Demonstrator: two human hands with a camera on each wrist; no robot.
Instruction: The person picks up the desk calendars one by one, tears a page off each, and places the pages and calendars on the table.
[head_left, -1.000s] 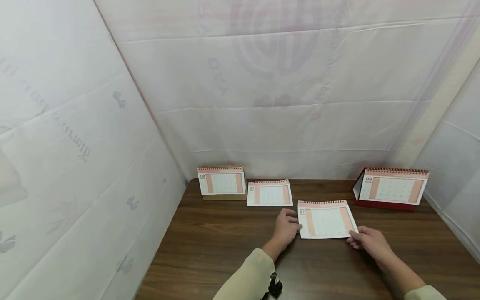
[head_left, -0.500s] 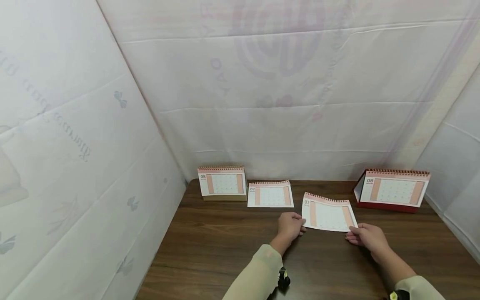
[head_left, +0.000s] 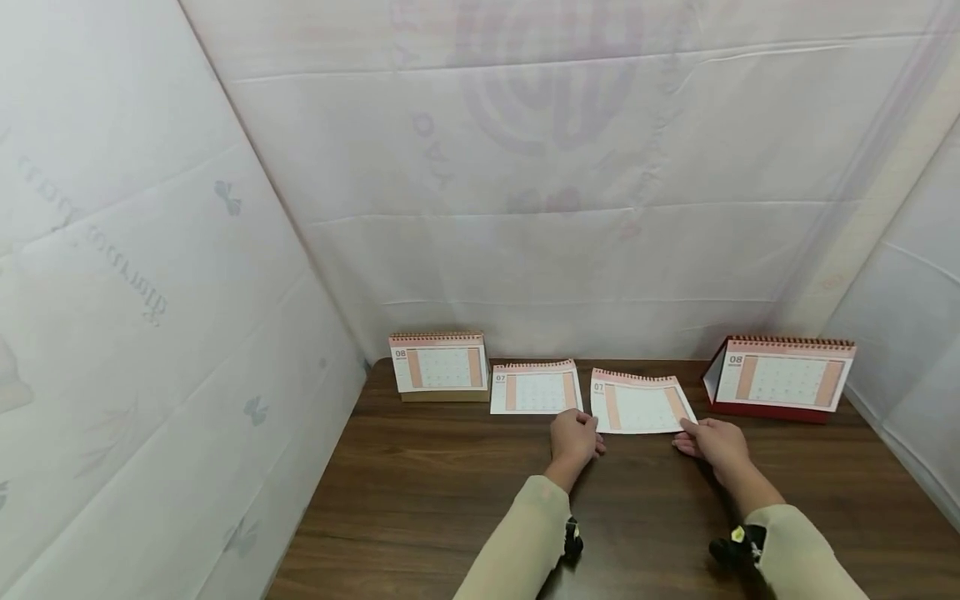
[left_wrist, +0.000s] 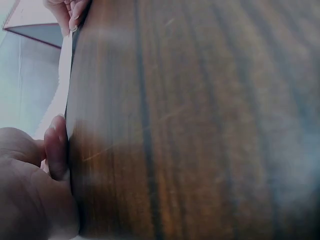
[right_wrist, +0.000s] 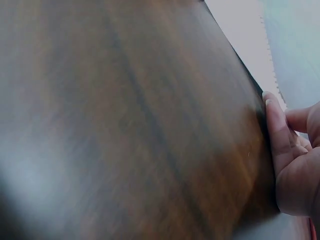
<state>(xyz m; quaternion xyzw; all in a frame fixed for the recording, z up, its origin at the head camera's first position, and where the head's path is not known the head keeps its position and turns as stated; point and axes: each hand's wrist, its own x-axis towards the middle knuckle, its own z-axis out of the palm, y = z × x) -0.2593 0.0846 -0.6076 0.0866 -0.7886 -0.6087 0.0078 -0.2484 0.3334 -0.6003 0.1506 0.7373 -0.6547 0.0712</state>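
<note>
Between my two hands is a loose calendar page (head_left: 637, 407) marked 07, with a torn, toothed top edge. My left hand (head_left: 573, 437) pinches its lower left corner, and my right hand (head_left: 716, 446) grips the lower right corner between thumb and fingers. Low over the wooden table, the page (left_wrist: 64, 75) shows nearly edge-on in the left wrist view. In the right wrist view, the fingers (right_wrist: 280, 135) sit close along the tabletop under the page's edge. A second 07 page (head_left: 536, 390) lies just left of the held one, its near right corner beside my left hand.
A desk calendar (head_left: 440, 367) on a tan base stands at the back left, turned to 08. Another desk calendar (head_left: 783, 379) with a red base stands at the back right. White printed sheeting (head_left: 525, 267) rises behind the brown wooden table (head_left: 420, 500).
Both hands have carried the 07 page away from me toward the table's back, then slightly left, beside the other page. The standing calendars and second page have stayed put.
</note>
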